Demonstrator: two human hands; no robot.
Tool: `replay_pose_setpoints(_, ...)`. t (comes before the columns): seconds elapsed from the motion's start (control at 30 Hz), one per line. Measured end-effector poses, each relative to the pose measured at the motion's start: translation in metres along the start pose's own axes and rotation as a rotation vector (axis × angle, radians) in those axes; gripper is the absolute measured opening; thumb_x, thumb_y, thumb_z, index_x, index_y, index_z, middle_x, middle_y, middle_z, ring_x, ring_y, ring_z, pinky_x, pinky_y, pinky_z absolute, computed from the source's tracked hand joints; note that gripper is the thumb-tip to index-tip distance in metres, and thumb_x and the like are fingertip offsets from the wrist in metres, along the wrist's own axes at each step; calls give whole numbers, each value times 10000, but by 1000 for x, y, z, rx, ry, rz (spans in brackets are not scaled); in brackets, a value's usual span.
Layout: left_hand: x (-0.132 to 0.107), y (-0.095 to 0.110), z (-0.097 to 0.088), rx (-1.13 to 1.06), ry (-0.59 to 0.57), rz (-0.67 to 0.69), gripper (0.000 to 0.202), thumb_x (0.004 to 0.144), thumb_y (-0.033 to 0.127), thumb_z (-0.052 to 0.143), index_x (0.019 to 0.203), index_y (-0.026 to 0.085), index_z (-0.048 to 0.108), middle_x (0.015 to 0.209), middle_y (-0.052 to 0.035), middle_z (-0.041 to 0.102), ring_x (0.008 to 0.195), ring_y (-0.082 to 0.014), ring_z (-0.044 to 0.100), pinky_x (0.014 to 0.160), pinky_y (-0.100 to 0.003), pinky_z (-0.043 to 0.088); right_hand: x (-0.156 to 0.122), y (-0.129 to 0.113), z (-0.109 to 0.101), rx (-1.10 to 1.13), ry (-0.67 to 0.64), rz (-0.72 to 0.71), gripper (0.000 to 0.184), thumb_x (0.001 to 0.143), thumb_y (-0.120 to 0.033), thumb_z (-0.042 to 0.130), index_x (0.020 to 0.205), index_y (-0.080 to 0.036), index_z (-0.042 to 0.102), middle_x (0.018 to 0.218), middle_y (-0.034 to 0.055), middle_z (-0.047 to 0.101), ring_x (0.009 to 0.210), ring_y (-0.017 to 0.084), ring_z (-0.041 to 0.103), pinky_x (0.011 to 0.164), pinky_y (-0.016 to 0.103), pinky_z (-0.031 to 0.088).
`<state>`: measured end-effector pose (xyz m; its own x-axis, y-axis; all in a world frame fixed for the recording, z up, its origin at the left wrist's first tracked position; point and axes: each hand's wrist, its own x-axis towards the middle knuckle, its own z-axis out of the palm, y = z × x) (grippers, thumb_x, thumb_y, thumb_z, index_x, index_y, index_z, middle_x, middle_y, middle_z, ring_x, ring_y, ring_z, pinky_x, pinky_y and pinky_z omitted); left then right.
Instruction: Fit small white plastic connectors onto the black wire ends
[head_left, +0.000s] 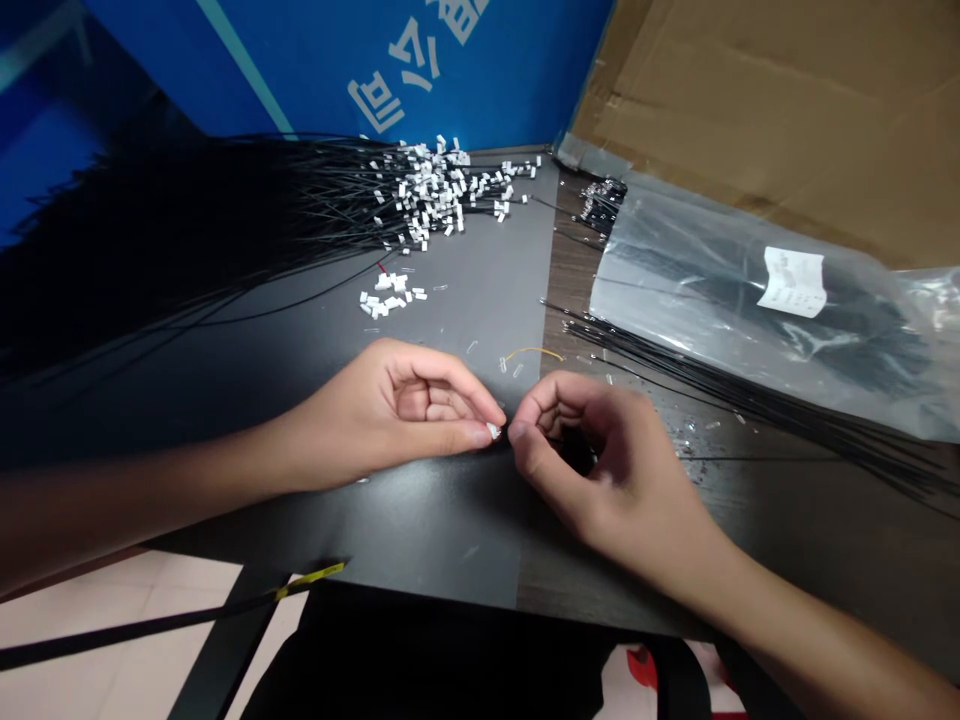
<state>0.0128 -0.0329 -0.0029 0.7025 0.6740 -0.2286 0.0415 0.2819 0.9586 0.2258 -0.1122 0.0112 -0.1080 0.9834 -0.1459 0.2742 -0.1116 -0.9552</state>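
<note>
My left hand (420,405) pinches a small white connector housing (493,431) between thumb and forefinger. Just to its right, the fingertips of my right hand (592,445) are closed on a thin black wire, mostly hidden by the fingers. The two hands nearly meet over the table, and the wire's end is too small to make out. Loose white connector housings (390,293) lie in a small pile beyond my left hand. To the right, a bundle of black wires (697,385) with bare metal-looking ends lies beside my right hand.
A large heap of black wires (225,210) with white connectors (442,190) spreads at the back left. A clear plastic bag (697,270) of wires lies at the right. Behind stand a blue panel (495,90) and a cardboard box (780,110). A short yellow wire (534,350) lies near mid-table.
</note>
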Motion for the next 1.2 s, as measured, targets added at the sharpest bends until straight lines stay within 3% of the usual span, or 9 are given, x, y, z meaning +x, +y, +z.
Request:
replay_pose_setpoints(0.33, -1, -2, 0, 55, 24, 25, 179, 843, 47, 874, 950, 190, 898, 963, -38, 891, 895, -144, 862, 864, -152, 677, -1, -2, 0, -29, -1, 18, 91, 844, -182, 728, 765, -186, 681, 632, -38, 630, 555, 87, 559, 502, 200, 414)
replay_pose_setpoints(0.43, -4, -3, 2, 154, 52, 119, 188, 854, 51, 858, 958, 200, 903, 970, -51, 887, 899, -160, 856, 864, -182, 686, -1, -2, 1, -33, -2, 25, 83, 832, -191, 738, 765, -184, 690, 635, -31, 640, 557, 93, 569, 503, 206, 428)
replay_pose_setpoints(0.6, -9, -2, 6, 337, 118, 308, 180, 872, 70, 839, 948, 215, 913, 904, -55, 856, 801, -156, 808, 735, -189, 660, -2, -1, 1, -7, -13, 30, 76, 836, -184, 742, 775, -183, 696, 628, -35, 628, 546, 90, 553, 479, 202, 398)
replay_pose_setpoints(0.77, -12, 0, 8, 464, 137, 386, 204, 891, 73, 824, 966, 240, 913, 902, -49, 860, 772, -158, 787, 697, -221, 636, -2, -2, 0, 32, -39, 30, 85, 855, -172, 739, 785, -182, 692, 644, -36, 626, 565, 86, 543, 485, 196, 386)
replay_pose_setpoints(1.2, -13, -2, 9, 451, 175, 414, 248, 889, 70, 851, 970, 296, 914, 930, -12, 864, 784, -153, 795, 709, -228, 635, 0, -1, 0, 80, -91, 15, 120, 935, -180, 747, 847, -199, 667, 709, -32, 610, 625, 105, 532, 509, 213, 371)
